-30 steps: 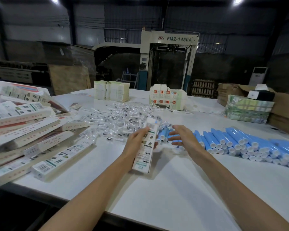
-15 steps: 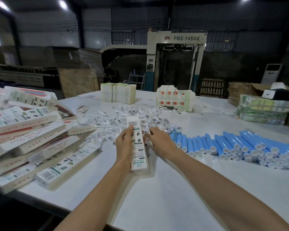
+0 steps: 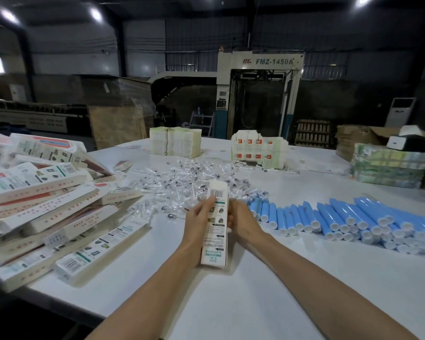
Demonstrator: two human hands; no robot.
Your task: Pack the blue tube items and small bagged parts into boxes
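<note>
White carton (image 3: 215, 239), barcode at its far end, clasped on its left edge by the left grip (image 3: 198, 223) and on its right edge by the right grip (image 3: 244, 220), each curled round it, above the surface (image 3: 268, 285). Just beyond it lie heaped bagged parts (image 3: 189, 177); blue tubes (image 3: 353, 220) lie in rows to the right; printed cartons (image 3: 47, 195) pile at left.

The big white table (image 3: 292, 278) has a pile of small clear bags (image 3: 194, 177) in its middle. Left of the pile lies a messy heap of long boxes (image 3: 47, 192), one on top of another. Right of the pile lie blue tubes (image 3: 353, 217) with white caps, side by side. Behind the pile stand a pale stack of flat cards (image 3: 174, 142) and a stack with red squares (image 3: 258, 149). Far right of the pile sit green bundles (image 3: 388, 168).
</note>
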